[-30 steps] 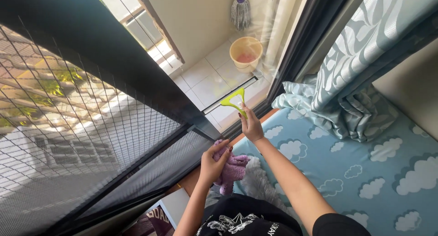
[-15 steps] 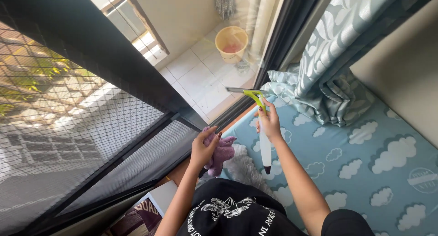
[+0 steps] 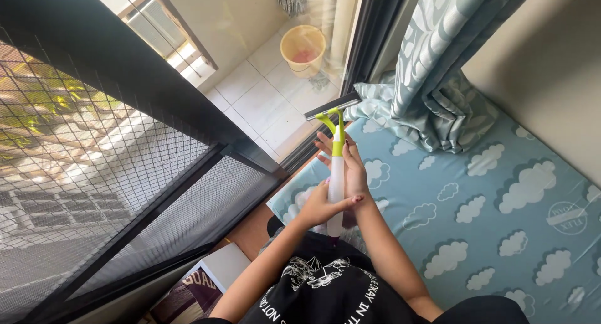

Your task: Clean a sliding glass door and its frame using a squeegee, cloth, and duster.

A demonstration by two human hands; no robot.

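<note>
Squeegee [image 3: 336, 174] upright between my two hands, over the near edge of the bed: black blade at the top, far end, tilted and close to the window glass [image 3: 275, 92]; green fork under the blade; long white body running down toward my lap. My left hand [image 3: 322, 205] grasps the lower white part from the left, thumb pointing right across the front of it. My right hand [image 3: 350, 167] sits behind the upper part, fingers [image 3: 325, 145] spread loose and open, palm against the body; I cannot tell whether it truly grips or only steadies. Both forearms come up from the bottom of the view, above my black printed shirt [image 3: 325, 289]. Bedsheet [image 3: 488, 217], blue with white clouds, fills the right and near right. Curtain [image 3: 438, 80], pale blue with leaf pattern, hangs at far right and bunches onto the sheet just beyond the blade. Dark window frame [image 3: 369, 36] stands left of the curtain. Through the glass, a tiled balcony floor with a yellow bucket [image 3: 303, 48] far off. Black mesh screen [image 3: 94, 174] covers the whole left side, sunlit buildings behind it. Book [image 3: 188, 296] lies at near left, below the screen.
</note>
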